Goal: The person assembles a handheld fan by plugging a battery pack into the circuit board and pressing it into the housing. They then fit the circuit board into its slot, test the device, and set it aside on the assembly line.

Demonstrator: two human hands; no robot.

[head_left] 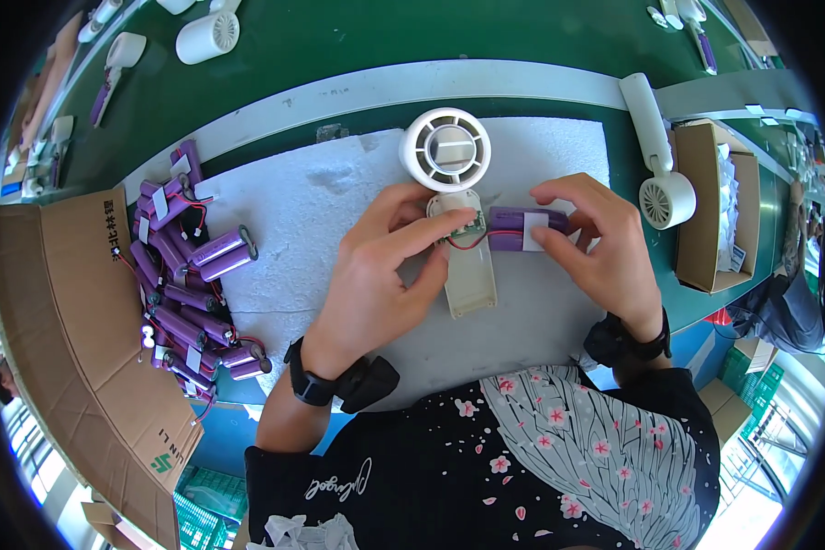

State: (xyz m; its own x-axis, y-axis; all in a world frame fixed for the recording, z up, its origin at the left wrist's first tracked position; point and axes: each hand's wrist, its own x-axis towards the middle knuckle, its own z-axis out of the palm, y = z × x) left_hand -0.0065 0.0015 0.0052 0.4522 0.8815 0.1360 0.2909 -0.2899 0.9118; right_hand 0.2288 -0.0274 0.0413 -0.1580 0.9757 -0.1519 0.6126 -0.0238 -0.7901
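Observation:
A white handheld fan (445, 151) lies on the foam sheet (339, 170), its round grille at the far end and its opened handle (472, 280) toward me. My left hand (385, 247) grips the handle's upper part, with fingertips at a small green circuit board (468, 225). Just right of the handle is a purple two-cell battery pack (509, 228) with a white label. My right hand (605, 243) has thumb and fingers around its right end. A red wire (468, 246) runs between the board and the pack.
Several purple battery packs (188, 312) are heaped at the left beside a cardboard flap (92, 312). Another white fan (666, 197) lies at the right, next to an open carton (697, 211) of white parts. Beyond a grey rail (339, 95), more fans (208, 37) rest on the green surface.

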